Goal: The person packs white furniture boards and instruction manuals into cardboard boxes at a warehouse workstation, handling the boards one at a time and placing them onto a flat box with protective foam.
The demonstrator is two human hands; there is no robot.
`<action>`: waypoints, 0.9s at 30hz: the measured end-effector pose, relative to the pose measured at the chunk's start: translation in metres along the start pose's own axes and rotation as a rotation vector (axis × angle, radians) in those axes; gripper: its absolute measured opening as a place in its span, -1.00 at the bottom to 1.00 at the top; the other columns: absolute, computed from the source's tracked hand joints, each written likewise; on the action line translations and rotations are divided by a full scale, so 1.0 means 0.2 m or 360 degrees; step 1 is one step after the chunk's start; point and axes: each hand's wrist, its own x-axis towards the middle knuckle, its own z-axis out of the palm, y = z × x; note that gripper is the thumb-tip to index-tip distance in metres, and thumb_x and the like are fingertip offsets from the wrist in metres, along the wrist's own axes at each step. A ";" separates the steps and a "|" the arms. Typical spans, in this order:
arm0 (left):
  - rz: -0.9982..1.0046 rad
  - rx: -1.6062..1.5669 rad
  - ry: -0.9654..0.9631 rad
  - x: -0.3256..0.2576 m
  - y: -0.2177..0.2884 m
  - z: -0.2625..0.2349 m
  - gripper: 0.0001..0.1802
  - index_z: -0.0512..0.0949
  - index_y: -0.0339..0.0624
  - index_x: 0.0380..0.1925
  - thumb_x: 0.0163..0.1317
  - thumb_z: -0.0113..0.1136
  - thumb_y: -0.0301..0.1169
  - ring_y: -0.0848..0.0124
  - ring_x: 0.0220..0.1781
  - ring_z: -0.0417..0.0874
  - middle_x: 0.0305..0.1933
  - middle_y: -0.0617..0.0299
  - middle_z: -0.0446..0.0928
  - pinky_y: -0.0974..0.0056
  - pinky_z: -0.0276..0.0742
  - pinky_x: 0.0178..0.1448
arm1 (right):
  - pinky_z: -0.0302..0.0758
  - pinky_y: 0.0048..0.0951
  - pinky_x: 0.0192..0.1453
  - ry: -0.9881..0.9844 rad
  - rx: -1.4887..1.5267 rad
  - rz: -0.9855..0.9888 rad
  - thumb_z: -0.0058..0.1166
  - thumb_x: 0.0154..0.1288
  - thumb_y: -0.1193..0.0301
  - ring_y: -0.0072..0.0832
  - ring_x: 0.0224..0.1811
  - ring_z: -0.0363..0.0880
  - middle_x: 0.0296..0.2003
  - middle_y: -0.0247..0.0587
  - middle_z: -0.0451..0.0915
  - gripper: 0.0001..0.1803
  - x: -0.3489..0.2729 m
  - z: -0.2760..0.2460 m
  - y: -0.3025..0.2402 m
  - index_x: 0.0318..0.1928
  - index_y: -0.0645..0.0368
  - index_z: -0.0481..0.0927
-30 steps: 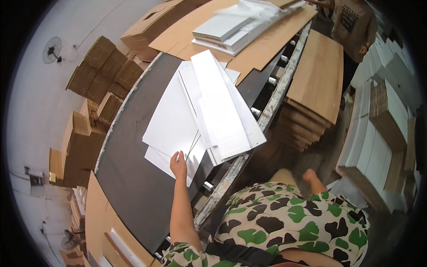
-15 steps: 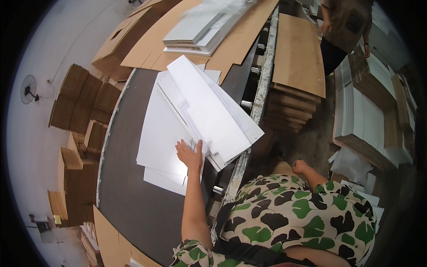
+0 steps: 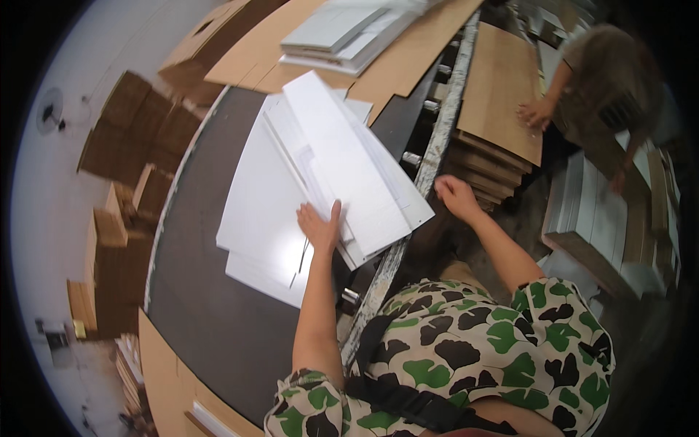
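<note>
My left hand (image 3: 320, 227) lies on the stack of white panels, fingers stretched out and thumb apart, beside the lower end of a long narrow white board (image 3: 346, 164). That board rests slantwise across other white pieces, one with small holes near its corner. Broader thin white panels (image 3: 251, 200) lie fanned out beneath, on the dark conveyor belt (image 3: 189, 240). To the right, my right hand (image 3: 456, 197) hangs in the air just past the conveyor's edge, its fingers curled in loosely and nothing visible in them.
A worn metal rail with rollers (image 3: 412, 158) edges the conveyor. Farther along lie cardboard sheets (image 3: 251, 62) bearing stacked white boards (image 3: 328, 33). A brown panel stack (image 3: 499, 95) stands at the right, with a co-worker's hand (image 3: 537, 113) over it. Cardboard stacks (image 3: 124, 138) line the left.
My right hand has risen from beside my body toward the conveyor's edge. The left stays on the panels. The co-worker has bent down and reached over the brown stack.
</note>
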 end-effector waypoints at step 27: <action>-0.0589 -0.1301 -0.0122 -0.06 0.05 -0.25 -0.17 0.24 -0.41 0.08 -0.11 0.39 -0.15 0.15 0.06 0.44 0.06 -0.15 0.36 0.20 0.37 0.10 | 0.50 -0.35 -0.20 -0.0756 0.0364 0.0782 0.17 0.11 0.08 -0.39 -0.26 0.55 -0.22 -0.08 0.56 -0.39 0.44 0.44 -0.49 -0.07 0.41 0.47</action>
